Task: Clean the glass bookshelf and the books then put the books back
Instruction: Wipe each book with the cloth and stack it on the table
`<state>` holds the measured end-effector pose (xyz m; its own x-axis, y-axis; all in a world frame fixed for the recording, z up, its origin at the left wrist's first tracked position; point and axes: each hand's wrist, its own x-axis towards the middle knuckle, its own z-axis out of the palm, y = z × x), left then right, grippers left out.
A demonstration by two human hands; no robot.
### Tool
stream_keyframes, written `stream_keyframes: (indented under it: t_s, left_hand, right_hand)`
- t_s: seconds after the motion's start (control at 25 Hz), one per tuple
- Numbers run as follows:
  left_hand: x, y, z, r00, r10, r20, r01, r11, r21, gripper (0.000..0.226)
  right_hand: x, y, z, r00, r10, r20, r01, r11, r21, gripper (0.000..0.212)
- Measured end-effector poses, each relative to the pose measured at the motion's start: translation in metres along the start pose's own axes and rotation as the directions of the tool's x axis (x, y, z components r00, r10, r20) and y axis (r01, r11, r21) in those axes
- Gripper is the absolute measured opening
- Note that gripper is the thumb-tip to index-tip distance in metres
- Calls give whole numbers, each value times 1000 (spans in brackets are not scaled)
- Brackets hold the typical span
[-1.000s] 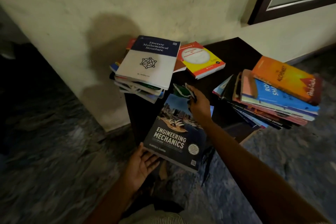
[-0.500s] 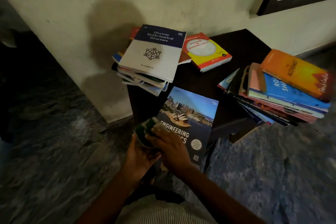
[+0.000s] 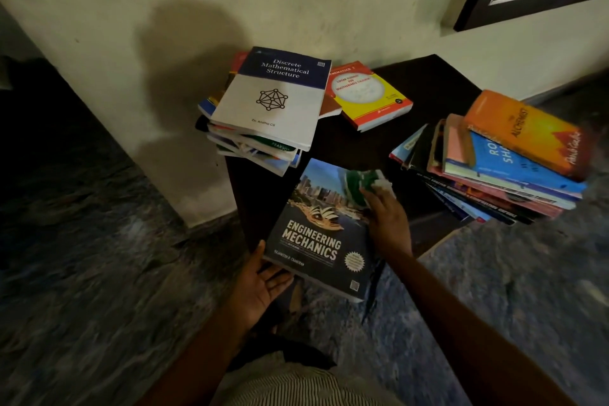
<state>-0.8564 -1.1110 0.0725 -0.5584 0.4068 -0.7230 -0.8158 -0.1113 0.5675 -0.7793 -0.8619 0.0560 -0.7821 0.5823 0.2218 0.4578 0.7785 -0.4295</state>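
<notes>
The Engineering Mechanics book (image 3: 324,227) is propped from below on the spread left hand (image 3: 262,287) so its cover can be wiped; the green cloth (image 3: 362,183) is pinched by the right hand (image 3: 389,224).

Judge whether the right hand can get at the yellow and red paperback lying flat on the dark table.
Probably yes: only bare dark table lies between the right hand, which grips a green cloth, and the yellow and red paperback.

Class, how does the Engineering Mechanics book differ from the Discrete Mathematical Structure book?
Engineering Mechanics book: dark cover, city photo; Discrete Mathematical Structure book: white and navy, network diagram. The former rests on the left hand, with the right hand holding a cloth on it; the latter tops a stack, untouched. Both face up.
</notes>
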Motion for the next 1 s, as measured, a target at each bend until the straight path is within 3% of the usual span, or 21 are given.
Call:
stream_keyframes:
  t_s: [0.2, 0.36, 0.48, 0.6, 0.72, 0.76, 0.8, 0.84, 0.88, 0.92, 0.96, 1.0]
  left_hand:
    - [4, -3, 6, 1000, 24, 2, -24, 990, 136, 13]
    - [-1, 1, 13, 996, 94, 11, -94, 977, 190, 23]
    - [-21, 16, 31, 982, 183, 55, -189, 971, 148, 13]
    - [-46, 38, 55, 955, 280, 99, -293, 945, 149, 11]
    - [-66, 65, 86, 866, 480, 139, -500, 841, 206, 6]
    - [-69, 70, 94, 779, 610, 148, -625, 731, 273, 4]
    - [-69, 75, 102, 626, 758, 183, -756, 533, 379, 8]
    - [-68, 77, 107, 422, 868, 262, -839, 263, 477, 14]
    - [-57, 77, 105, 228, 900, 370, -853, 1, 522, 18]
    - [-49, 75, 104, 101, 865, 492, -832, -198, 519, 16]
    - [-32, 69, 97, 50, 786, 616, -804, -334, 492, 11]
    - [-16, 62, 88, 70, 684, 726, -785, -412, 464, 15]
  right_hand:
    - [-108, -40, 7, 987, -162, -16, 163, 983, 86, 48]
    - [-133, -29, -8, 953, -303, 22, 287, 922, 260, 61]
    - [-104, -39, -49, 979, -201, 27, 168, 879, 446, 65]
    - [-73, -56, -84, 989, -124, -81, 148, 837, 527, 68]
    - [-49, -68, -117, 977, -58, -204, 174, 772, 612, 59]
    - [-43, -71, -127, 968, -38, -249, 190, 760, 621, 56]
    - [-39, -73, -135, 958, -13, -285, 198, 750, 631, 54]
    - [-38, -74, -142, 951, 21, -307, 194, 736, 649, 53]
    - [-38, -73, -143, 945, 71, -319, 172, 722, 670, 52]
    - [-41, -69, -141, 939, 135, -316, 134, 704, 698, 51]
    - [-46, -64, -136, 934, 212, -289, 73, 678, 732, 49]
    - [-53, -58, -129, 928, 290, -235, -6, 642, 767, 48]
